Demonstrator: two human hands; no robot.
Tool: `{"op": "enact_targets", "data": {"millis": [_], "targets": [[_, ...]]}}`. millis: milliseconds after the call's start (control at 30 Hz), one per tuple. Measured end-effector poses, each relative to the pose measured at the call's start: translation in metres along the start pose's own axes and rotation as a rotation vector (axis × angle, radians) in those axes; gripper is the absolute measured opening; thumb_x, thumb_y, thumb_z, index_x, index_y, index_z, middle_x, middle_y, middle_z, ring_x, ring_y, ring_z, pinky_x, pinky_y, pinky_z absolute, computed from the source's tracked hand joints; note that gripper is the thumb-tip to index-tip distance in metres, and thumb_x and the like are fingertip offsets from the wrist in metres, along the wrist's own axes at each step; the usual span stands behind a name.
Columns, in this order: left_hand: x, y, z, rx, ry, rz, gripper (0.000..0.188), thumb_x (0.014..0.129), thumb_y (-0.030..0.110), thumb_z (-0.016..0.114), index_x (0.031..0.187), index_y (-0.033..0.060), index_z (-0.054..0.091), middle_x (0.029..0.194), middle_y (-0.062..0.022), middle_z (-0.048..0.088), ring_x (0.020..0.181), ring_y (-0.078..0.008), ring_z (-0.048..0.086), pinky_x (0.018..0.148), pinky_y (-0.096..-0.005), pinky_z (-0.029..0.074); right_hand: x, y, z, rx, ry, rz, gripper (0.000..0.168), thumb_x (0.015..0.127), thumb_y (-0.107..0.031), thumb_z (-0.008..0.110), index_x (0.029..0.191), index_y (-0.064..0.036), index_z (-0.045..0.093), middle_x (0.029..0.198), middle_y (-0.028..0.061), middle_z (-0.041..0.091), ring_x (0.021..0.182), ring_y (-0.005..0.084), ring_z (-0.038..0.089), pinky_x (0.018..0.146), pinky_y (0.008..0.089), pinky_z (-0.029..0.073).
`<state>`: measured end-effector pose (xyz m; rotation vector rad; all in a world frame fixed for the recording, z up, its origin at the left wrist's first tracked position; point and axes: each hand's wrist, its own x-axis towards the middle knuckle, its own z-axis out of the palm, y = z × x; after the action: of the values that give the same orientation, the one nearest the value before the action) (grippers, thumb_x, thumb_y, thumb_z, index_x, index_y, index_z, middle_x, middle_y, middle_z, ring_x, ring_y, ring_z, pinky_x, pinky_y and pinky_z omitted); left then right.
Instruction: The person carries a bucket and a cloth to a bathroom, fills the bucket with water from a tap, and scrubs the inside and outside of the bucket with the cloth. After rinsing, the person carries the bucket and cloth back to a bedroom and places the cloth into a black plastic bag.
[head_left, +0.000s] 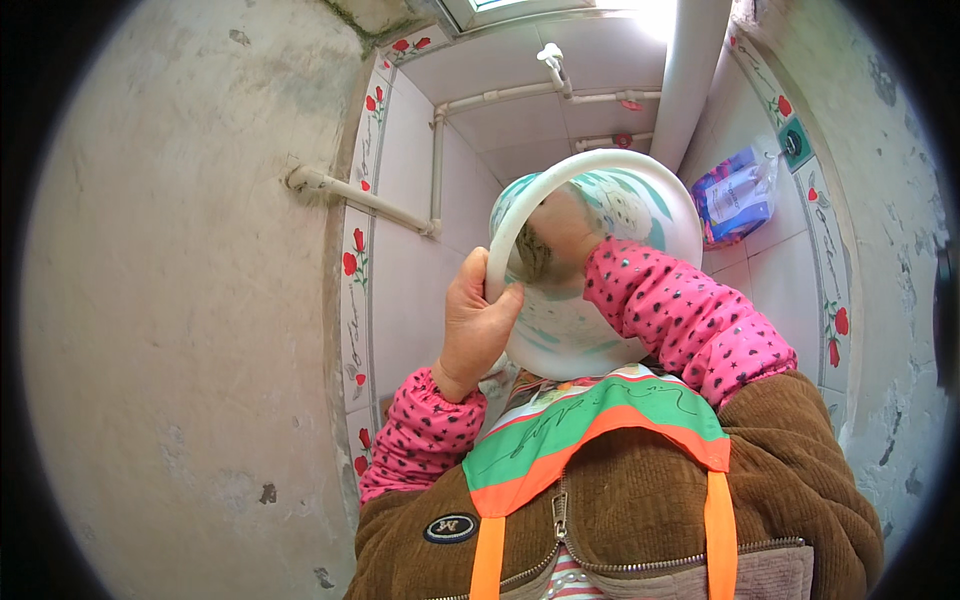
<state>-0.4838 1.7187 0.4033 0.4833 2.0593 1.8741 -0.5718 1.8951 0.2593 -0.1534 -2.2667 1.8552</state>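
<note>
My left hand (484, 319) grips the rim of a white plastic basin (615, 160) printed with green shapes and a cartoon figure, its thumb on the near side of the rim. The basin is tilted up in front of my apron (600, 435). Inside it, my right hand (562, 225) presses a greyish-brown scrubber or cloth (533, 255) against the inner wall; its fingertips are partly hidden. Pink patterned sleeve covers are on both forearms.
A pale pipe (375, 202) juts from the left wall and runs up the tiles. A tap (553, 64) and pipes with red valve handles are on the far wall. A thick vertical pipe (691, 75) stands right of them. A plastic packet (735, 196) hangs at the right.
</note>
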Motion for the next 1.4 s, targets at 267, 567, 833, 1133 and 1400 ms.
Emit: {"op": "enact_targets", "data": {"millis": [267,567,833,1133,1400], "targets": [[-0.001,0.019,0.011,0.058,0.060,0.016,0.014,0.089,-0.005,0.060,0.093,0.0055,0.052,0.081,0.0058,0.047,0.073,-0.0025,0.040,0.063,-0.0216,0.038,0.003,-0.023,-0.004,-0.962,-0.221,-0.393,0.022,0.088,-0.013,0.062,0.109,-0.010,0.065,0.105,0.0160,0.069,0.099,0.0351,0.063,0.081,0.0463,0.054],[0.002,0.013,0.008,0.085,0.063,0.044,0.012,0.092,-0.003,0.060,0.094,0.0049,0.052,0.082,0.0052,0.048,0.074,-0.0032,0.041,0.063,-0.0220,0.038,0.001,-0.028,-0.038,-1.106,-0.239,-0.010,0.049,0.096,-0.015,0.053,0.144,-0.012,0.044,0.107,0.0202,0.069,0.100,0.0389,0.068,0.085,0.0483,0.055],[0.014,0.005,0.008,0.083,-0.038,0.019,0.012,0.092,-0.003,0.058,0.102,0.0035,0.055,0.089,0.0040,0.056,0.080,-0.0031,0.049,0.070,-0.0225,0.045,0.004,0.006,-0.054,-0.945,-0.310,0.343,0.058,0.099,-0.014,0.046,0.154,-0.001,0.029,0.116,0.0293,0.066,0.107,0.0433,0.066,0.090,0.0500,0.054],[0.015,0.002,0.010,0.016,-0.051,0.024,0.016,0.092,-0.004,0.057,0.106,0.0026,0.056,0.093,0.0033,0.059,0.082,-0.0034,0.051,0.072,-0.0226,0.046,-0.018,0.009,-0.059,-1.082,-0.354,0.346,0.047,0.091,-0.012,0.058,0.132,0.010,0.051,0.110,0.0302,0.068,0.098,0.0446,0.070,0.085,0.0480,0.056],[0.019,0.004,0.006,0.022,-0.030,0.029,0.015,0.089,-0.004,0.057,0.102,0.0028,0.056,0.086,0.0039,0.053,0.077,-0.0034,0.045,0.067,-0.0222,0.042,-0.001,-0.034,-0.030,-0.940,-0.335,0.036,0.044,0.089,-0.010,0.060,0.129,0.004,0.050,0.097,0.0253,0.072,0.090,0.0381,0.072,0.078,0.0456,0.057]]}}
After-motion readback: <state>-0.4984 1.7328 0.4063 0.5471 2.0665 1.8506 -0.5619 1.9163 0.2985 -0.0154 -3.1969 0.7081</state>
